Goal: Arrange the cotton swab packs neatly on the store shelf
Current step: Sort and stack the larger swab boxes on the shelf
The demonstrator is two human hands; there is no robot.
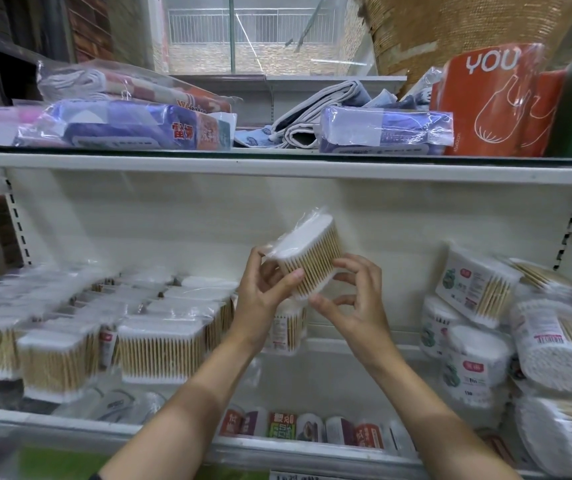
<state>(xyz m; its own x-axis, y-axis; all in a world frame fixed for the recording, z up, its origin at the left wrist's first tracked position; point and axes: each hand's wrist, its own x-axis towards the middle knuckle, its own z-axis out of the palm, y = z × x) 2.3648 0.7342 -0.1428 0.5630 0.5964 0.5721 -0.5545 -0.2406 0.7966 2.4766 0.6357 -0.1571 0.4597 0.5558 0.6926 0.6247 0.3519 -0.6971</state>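
Observation:
Both hands hold one clear-wrapped cotton swab pack [312, 254] tilted in the air in front of the white back panel of the middle shelf [329, 344]. My left hand [263, 296] grips its lower left side. My right hand [353, 296] pinches its lower right edge. Rows of several similar wooden-stick swab packs [160, 351] stand on the shelf to the left. One more pack [288, 327] stands just below my hands. Labelled swab packs [478, 289] lie in a loose heap on the right.
The upper shelf [277, 164] carries wrapped cloths [132, 126], a purple pack [384, 133] and an orange bag roll [492, 98]. Small labelled rolls [312, 427] sit on the lower shelf. A bare stretch of the middle shelf lies between the central pack and the right heap.

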